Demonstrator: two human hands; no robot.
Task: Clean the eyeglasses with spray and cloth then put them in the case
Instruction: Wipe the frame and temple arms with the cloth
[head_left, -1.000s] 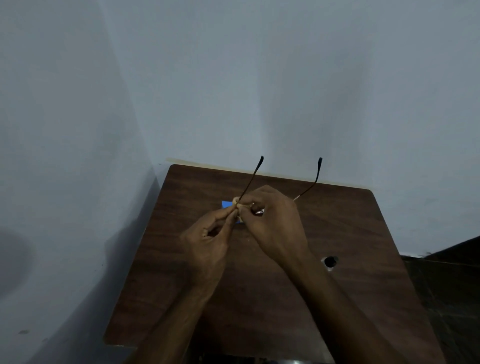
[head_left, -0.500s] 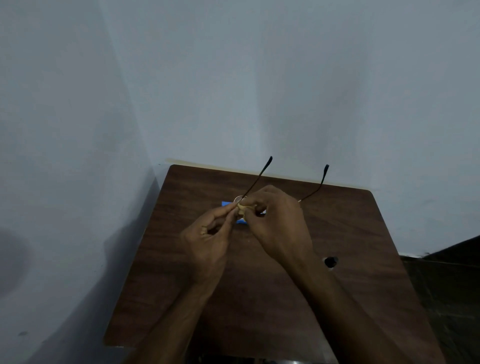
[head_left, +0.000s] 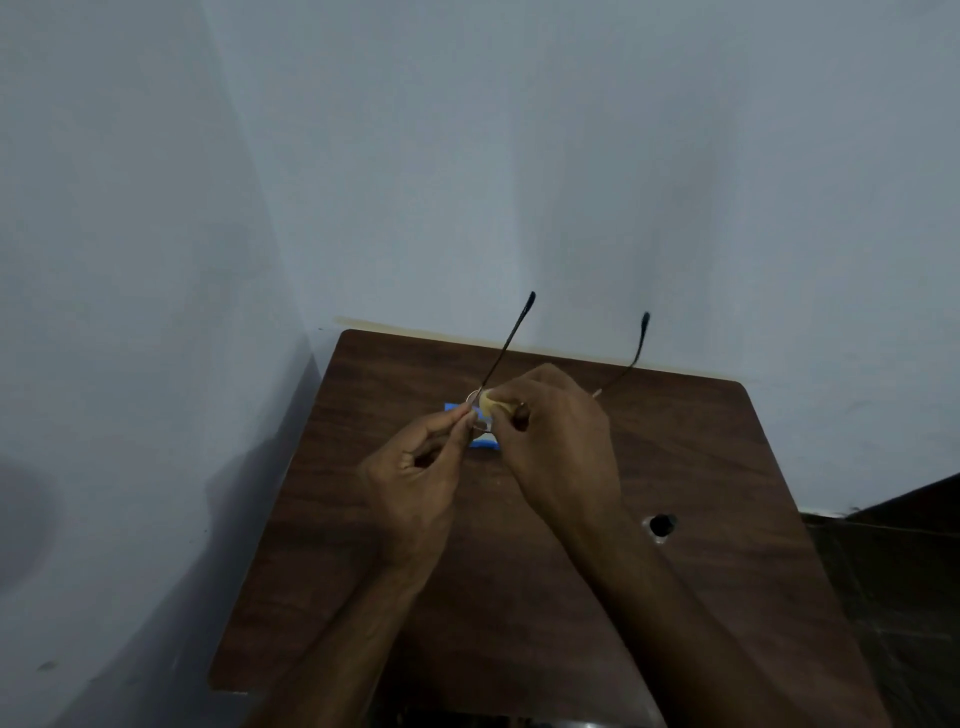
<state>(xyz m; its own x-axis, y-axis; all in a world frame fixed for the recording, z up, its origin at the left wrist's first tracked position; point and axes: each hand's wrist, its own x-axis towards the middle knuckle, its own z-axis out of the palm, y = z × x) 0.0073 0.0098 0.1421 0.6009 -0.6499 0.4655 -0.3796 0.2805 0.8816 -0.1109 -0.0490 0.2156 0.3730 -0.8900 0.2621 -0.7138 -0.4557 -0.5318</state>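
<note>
My right hand (head_left: 558, 441) pinched the yellow cloth (head_left: 491, 404) on one lens. My left hand (head_left: 415, 467) held the eyeglasses (head_left: 506, 343) by the rim, above the bench (head_left: 701, 467). A blue thing (head_left: 485, 442) lay under them. I think rubbing softly in small circles was best.

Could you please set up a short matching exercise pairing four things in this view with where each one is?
Things:
1. yellow cloth
2. blue item
3. round hole
4. temple tips

Places:
A. in the tabletop, right of the right forearm
B. pinched in the right hand
C. raised, pointing away toward the wall
D. flat on the table under the hands

Pairs: 1-B, 2-D, 3-A, 4-C
</note>
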